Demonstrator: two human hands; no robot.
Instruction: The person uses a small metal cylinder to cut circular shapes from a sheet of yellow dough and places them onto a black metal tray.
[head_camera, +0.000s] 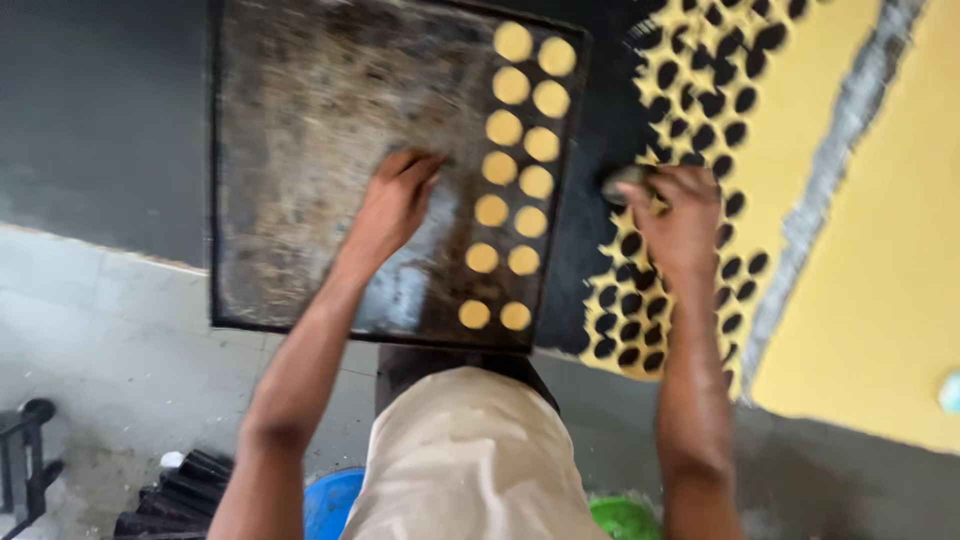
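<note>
In the head view, the left hand is resting open, fingers spread, on the dark baking tray beside two columns of dough discs. The right hand is gripping a round metal cutter, pressing on the yellow dough sheet full of cut holes.

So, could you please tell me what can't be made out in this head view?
- Round cutter: mostly hidden under the right hand and motion-blurred.
- Left hand: fingertips blurred on the baking tray; whether it holds a dough disc can't be told.
- Yellow dough sheet: cut off by the right edge.
- Green tub: cut off by the bottom edge.
</note>
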